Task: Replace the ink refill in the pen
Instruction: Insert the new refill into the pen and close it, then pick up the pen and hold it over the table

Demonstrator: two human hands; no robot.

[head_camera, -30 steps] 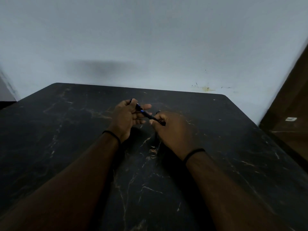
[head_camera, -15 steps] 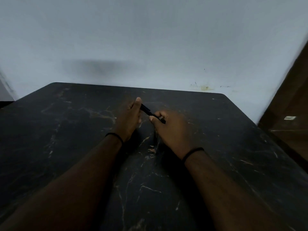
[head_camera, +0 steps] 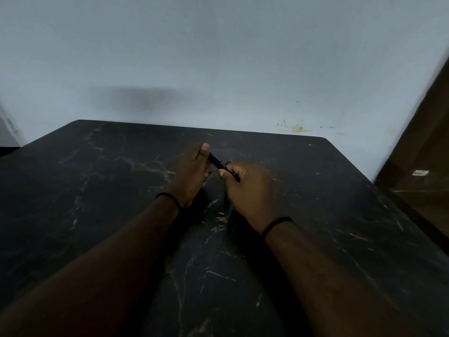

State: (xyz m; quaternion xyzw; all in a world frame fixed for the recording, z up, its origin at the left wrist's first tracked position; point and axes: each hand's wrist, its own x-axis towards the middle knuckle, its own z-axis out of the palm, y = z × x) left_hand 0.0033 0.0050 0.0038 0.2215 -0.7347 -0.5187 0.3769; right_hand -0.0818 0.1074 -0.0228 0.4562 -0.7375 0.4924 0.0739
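A dark pen [head_camera: 217, 162] with a bluish sheen runs slanted between both hands, above the middle of the black marble table [head_camera: 97, 190]. My left hand [head_camera: 192, 173] holds its far-left end, thumb raised beside it, fingers hidden behind the palm. My right hand [head_camera: 245, 188] pinches the near-right end between thumb and curled fingers. Only a short stretch of the pen shows between the hands. No separate refill is visible in the dim light.
The table ends at a pale wall [head_camera: 218, 57] behind the hands. A brown wooden door or cabinet [head_camera: 422, 166] stands at the right edge. Black bands circle both wrists.
My left hand turned from a fist around the pen to a side-on hold with the thumb up. The pen stayed between both hands, and the right hand barely moved.
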